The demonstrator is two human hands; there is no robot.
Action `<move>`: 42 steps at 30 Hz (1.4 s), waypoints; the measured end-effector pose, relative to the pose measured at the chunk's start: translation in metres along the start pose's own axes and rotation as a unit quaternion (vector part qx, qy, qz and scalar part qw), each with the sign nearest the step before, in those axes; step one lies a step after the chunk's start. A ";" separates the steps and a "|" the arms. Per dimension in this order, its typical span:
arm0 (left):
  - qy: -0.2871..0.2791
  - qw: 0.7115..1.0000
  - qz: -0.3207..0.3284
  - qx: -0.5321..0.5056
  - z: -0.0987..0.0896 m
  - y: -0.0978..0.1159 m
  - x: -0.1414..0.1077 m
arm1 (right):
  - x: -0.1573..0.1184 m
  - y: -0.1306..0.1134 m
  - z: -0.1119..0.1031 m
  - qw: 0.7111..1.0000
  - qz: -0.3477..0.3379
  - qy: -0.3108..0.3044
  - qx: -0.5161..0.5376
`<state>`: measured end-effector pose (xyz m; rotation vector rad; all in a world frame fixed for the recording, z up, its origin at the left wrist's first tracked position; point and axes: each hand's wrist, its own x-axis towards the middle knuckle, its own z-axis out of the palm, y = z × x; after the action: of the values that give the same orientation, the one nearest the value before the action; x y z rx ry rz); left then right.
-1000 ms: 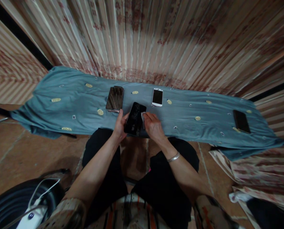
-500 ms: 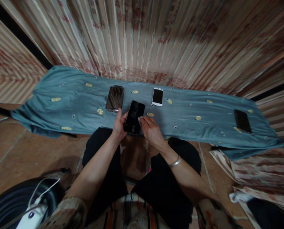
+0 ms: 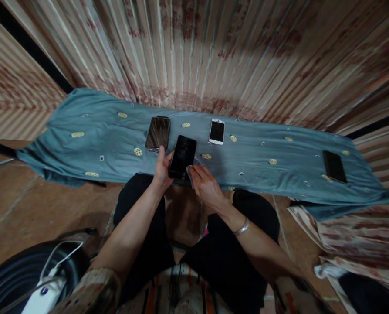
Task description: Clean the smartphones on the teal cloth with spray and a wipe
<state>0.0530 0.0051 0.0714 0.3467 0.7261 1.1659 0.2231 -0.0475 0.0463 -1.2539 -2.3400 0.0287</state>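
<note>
My left hand (image 3: 162, 171) is closed on the left edge of a black smartphone (image 3: 182, 156), thumb up along its side. The phone's dark screen faces up, with pale crack-like marks on it. At its lower right edge, my right hand (image 3: 206, 181) pinches a thin pale wipe (image 3: 190, 169) against the phone. Just beyond my left hand, a stack of dark phones (image 3: 158, 133) lies on the blue cloth. A white phone (image 3: 217, 131) with a dark screen lies farther back, right of the held one.
A blue cloth (image 3: 295, 163) with yellow pineapple prints covers the narrow surface. Another dark phone (image 3: 334, 166) lies at its right end. Pleated curtains (image 3: 187, 56) hang behind. On the floor at lower left are a coiled black hose (image 3: 8, 272) and a white power strip (image 3: 45, 296).
My right hand has shifted slightly, bringing the wipe down and left to the phone's lower right corner. The held phone has tilted and moved a little left.
</note>
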 end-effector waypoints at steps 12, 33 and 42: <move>0.018 1.000 0.015 -0.006 -0.004 0.002 0.003 | -0.006 -0.003 -0.001 0.998 -0.058 0.002 -0.011; 0.042 0.999 -0.008 -0.020 0.010 -0.001 -0.004 | 0.008 -0.011 -0.002 0.993 -0.114 0.031 -0.022; 0.075 0.996 -0.037 -0.041 0.027 0.005 -0.015 | 0.022 -0.023 0.006 0.989 -0.136 0.041 -0.036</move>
<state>0.0649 -0.0037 0.0994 0.1631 0.8130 1.1565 0.1926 -0.0424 0.0553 -0.9378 -2.4373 -0.1944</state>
